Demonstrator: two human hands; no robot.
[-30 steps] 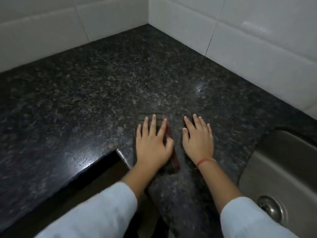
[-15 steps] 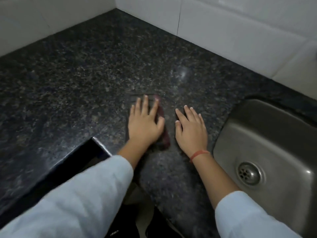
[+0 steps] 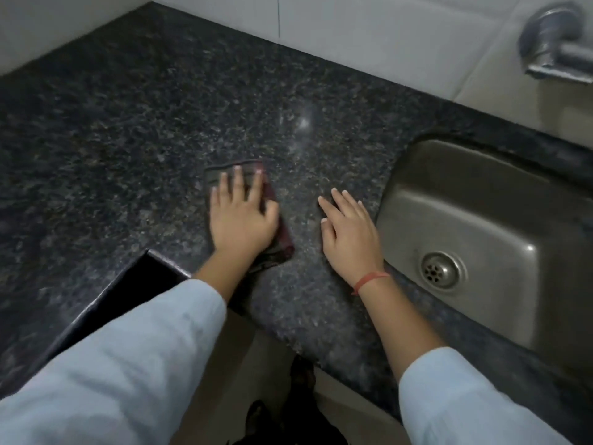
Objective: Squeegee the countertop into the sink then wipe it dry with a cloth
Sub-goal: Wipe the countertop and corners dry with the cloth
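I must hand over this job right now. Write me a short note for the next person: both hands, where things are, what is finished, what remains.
Left hand: flat, pressing the dark cloth on the countertop.
Right hand: open, empty, resting on the countertop between cloth and sink.
No squeegee in view, so that step looks finished.
Left: wipe the rest of the countertop dry; I cannot tell which parts are wet.

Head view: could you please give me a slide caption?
Left hand presses a dark cloth flat on the granite countertop; right hand rests beside the sink.
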